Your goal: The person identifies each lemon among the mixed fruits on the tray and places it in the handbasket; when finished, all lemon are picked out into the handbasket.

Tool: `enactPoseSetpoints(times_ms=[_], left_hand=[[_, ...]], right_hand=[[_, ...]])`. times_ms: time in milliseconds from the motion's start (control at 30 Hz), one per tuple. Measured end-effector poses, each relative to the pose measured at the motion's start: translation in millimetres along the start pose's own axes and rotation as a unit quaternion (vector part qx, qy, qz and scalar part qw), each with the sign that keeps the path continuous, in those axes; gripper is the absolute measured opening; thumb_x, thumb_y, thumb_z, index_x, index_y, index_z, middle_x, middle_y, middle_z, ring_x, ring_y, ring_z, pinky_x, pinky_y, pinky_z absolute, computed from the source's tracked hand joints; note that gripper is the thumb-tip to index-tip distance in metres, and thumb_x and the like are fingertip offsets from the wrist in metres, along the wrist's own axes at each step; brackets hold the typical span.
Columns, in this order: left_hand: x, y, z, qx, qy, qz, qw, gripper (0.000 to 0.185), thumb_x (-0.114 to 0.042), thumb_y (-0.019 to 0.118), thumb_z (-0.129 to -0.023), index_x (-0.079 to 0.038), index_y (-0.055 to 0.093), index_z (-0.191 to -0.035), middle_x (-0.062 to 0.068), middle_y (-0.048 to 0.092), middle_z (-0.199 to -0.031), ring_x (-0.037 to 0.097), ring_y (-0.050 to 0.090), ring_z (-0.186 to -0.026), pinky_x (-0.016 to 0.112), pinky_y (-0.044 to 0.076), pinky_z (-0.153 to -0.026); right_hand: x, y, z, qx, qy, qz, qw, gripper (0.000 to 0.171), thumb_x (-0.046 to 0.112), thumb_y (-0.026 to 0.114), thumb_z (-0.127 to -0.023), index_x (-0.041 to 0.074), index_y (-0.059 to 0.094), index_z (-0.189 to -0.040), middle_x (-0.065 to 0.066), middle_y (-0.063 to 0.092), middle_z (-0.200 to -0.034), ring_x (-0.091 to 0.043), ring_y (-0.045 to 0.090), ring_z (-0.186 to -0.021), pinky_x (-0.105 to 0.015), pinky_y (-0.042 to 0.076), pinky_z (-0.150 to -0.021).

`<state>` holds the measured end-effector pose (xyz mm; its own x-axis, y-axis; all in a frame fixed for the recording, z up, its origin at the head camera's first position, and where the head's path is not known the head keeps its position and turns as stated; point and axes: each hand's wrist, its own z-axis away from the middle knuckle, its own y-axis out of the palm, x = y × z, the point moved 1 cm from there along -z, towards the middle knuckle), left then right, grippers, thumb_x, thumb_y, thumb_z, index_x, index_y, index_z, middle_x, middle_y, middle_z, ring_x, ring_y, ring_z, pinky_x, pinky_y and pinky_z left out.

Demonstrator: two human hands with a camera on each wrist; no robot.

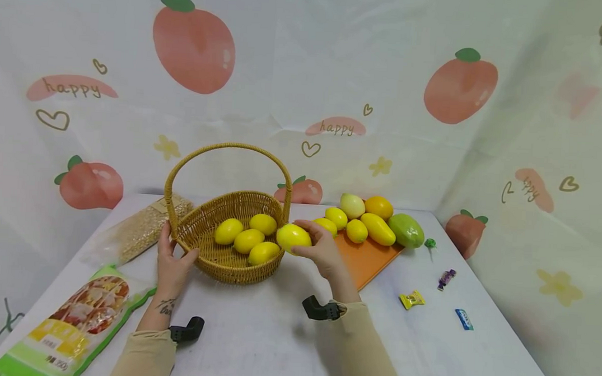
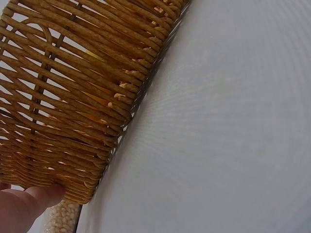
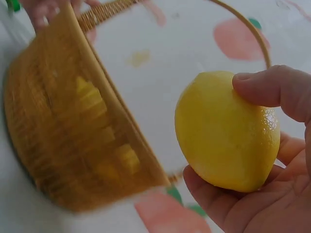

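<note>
My right hand (image 1: 332, 262) grips a yellow lemon (image 1: 292, 238) beside the right rim of a woven wicker basket (image 1: 241, 274). In the right wrist view the thumb and fingers wrap this lemon (image 3: 223, 131), with the basket (image 3: 48, 121) blurred to its left. Several lemons (image 1: 249, 241) lie inside the basket under its tall arched handle. On the basket's left side my left hand (image 1: 170, 266) holds the wall near the handle's foot. The left wrist view shows its thumb (image 2: 46, 195) pressed against the wicker (image 2: 73, 92); most of its fingers are hidden.
Right of the basket, an orange board (image 1: 365, 261) carries more lemons, a mango (image 1: 378, 229) and a green fruit (image 1: 407, 231). Wrapped candies (image 1: 412, 299) and a green lollipop (image 1: 430, 243) lie at the right. A grain bag (image 1: 153, 226) and a green-edged food packet (image 1: 80, 318) are at the left.
</note>
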<state>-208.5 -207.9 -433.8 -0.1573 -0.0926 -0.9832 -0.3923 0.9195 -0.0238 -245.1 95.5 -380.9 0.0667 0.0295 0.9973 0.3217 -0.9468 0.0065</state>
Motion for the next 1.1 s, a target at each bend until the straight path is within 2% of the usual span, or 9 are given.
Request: enactPoseSetpoints(times_ms=[133, 333, 433, 600, 733, 867, 1033, 1100], left_hand=[[0.2, -0.1, -0.2, 0.000, 0.004, 0.000, 1.0000, 0.089, 0.008, 0.054, -0.081, -0.019, 0.005, -0.150, 0.005, 0.006, -0.154, 0.031, 0.014, -0.139, 0.056, 0.031, -0.105], [3.8, -0.8, -2.0, 0.006, 0.003, 0.011, 0.9999, 0.090, 0.009, 0.054, -0.081, -0.019, 0.004, -0.150, 0.005, 0.003, -0.154, 0.032, 0.011, -0.139, 0.057, 0.029, -0.105], [4.5, -0.7, -2.1, 0.007, 0.003, 0.016, 0.9998, 0.089, 0.009, 0.054, -0.081, -0.019, 0.004, -0.150, 0.004, 0.004, -0.154, 0.032, 0.010, -0.140, 0.057, 0.029, -0.105], [1.2, -0.3, -1.1, 0.002, 0.007, 0.007, 0.9999, 0.089, 0.009, 0.054, -0.081, -0.019, 0.005, -0.150, 0.005, 0.006, -0.154, 0.032, 0.012, -0.139, 0.056, 0.030, -0.105], [-0.8, 0.4, -0.4, -0.001, 0.008, 0.005, 1.0000, 0.089, 0.009, 0.053, -0.081, -0.019, 0.006, -0.150, 0.006, 0.006, -0.154, 0.033, 0.012, -0.139, 0.056, 0.030, -0.105], [-2.0, -0.2, -1.0, -0.002, 0.003, 0.003, 1.0000, 0.089, 0.008, 0.053, -0.080, -0.019, 0.005, -0.150, 0.006, 0.006, -0.154, 0.033, 0.012, -0.139, 0.056, 0.029, -0.106], [-3.3, 0.4, 0.1, -0.003, 0.001, 0.005, 1.0000, 0.088, 0.008, 0.054, -0.081, -0.018, 0.006, -0.150, 0.005, 0.005, -0.154, 0.033, 0.011, -0.140, 0.056, 0.029, -0.106], [-3.0, 0.6, 0.8, -0.003, 0.000, 0.004, 1.0000, 0.089, 0.008, 0.054, -0.081, -0.018, 0.005, -0.150, 0.005, 0.005, -0.154, 0.033, 0.012, -0.139, 0.057, 0.029, -0.105]], right_hand=[[2.9, 29.5, -13.5, 0.029, -0.013, 0.024, 0.999, 0.059, -0.007, 0.066, -0.074, 0.000, 0.049, -0.130, -0.016, 0.050, -0.130, -0.021, 0.051, -0.106, -0.031, 0.050, -0.089], [-0.2, 69.2, -38.2, 0.049, -0.004, 0.056, 0.997, 0.058, -0.002, 0.070, -0.073, 0.008, 0.054, -0.128, -0.011, 0.054, -0.129, -0.018, 0.052, -0.103, -0.031, 0.048, -0.090], [-2.5, 83.9, -46.0, 0.063, -0.009, 0.054, 0.996, 0.057, -0.003, 0.070, -0.073, 0.005, 0.054, -0.128, -0.012, 0.054, -0.128, -0.018, 0.053, -0.103, -0.030, 0.047, -0.090], [-2.2, 93.8, -47.5, 0.080, -0.028, 0.028, 0.996, 0.053, -0.006, 0.066, -0.076, -0.001, 0.051, -0.128, -0.019, 0.052, -0.131, -0.023, 0.051, -0.118, -0.032, 0.040, -0.103], [3.7, 81.4, -40.6, 0.063, -0.039, 0.005, 0.997, 0.050, -0.007, 0.064, -0.077, -0.001, 0.052, -0.126, -0.020, 0.053, -0.129, -0.028, 0.049, -0.121, -0.035, 0.037, -0.106], [10.4, 53.5, -35.4, 0.026, -0.061, -0.024, 0.998, 0.048, -0.011, 0.063, -0.076, -0.005, 0.052, -0.123, -0.022, 0.054, -0.125, -0.031, 0.051, -0.118, -0.040, 0.038, -0.106], [17.3, 3.2, -29.6, -0.071, -0.074, -0.047, 0.994, 0.047, -0.012, 0.063, -0.076, -0.009, 0.052, -0.122, -0.025, 0.054, -0.123, -0.031, 0.052, -0.114, -0.044, 0.036, -0.106], [17.0, -19.7, -28.8, -0.118, -0.072, -0.048, 0.989, 0.047, -0.011, 0.063, -0.077, -0.008, 0.052, -0.122, -0.025, 0.054, -0.122, -0.031, 0.051, -0.113, -0.040, 0.037, -0.106]])
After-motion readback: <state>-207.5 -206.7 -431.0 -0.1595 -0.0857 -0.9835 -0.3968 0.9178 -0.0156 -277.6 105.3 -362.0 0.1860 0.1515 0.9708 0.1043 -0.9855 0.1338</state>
